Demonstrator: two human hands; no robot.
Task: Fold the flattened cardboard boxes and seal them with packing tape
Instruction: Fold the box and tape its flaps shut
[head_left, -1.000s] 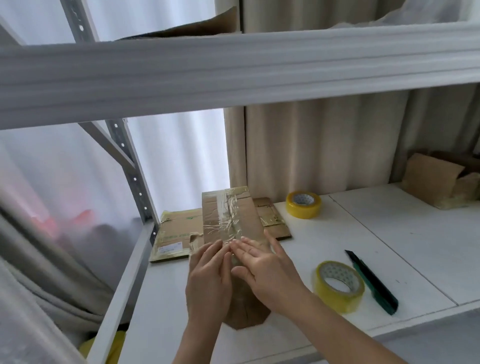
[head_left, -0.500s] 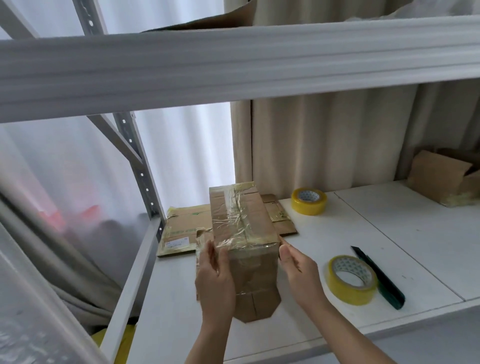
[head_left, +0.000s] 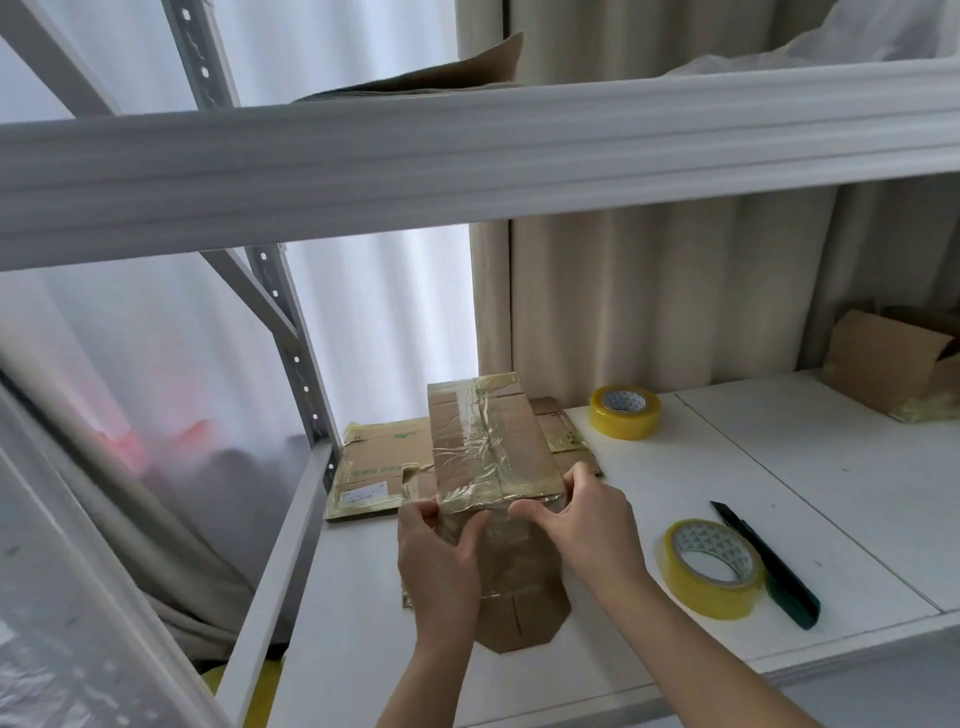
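While both hands grip the taped cardboard box (head_left: 493, 457) at lower centre, left hand (head_left: 441, 561) and right hand (head_left: 587, 525) curled on its near edge, thumbs should press the tape flat. Counted: one flattened box (head_left: 374, 467), two yellow tape rolls (head_left: 625, 411) (head_left: 714, 567), one utility knife (head_left: 766, 566).

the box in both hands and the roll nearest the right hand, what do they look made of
The box looks like brown corrugated cardboard with a matte face, wrapped in glossy clear tape that wrinkles and catches light. The near tape roll looks like yellowish plastic packing tape on a printed core, probably card. The left hand and right hand grip the box's near top edge.
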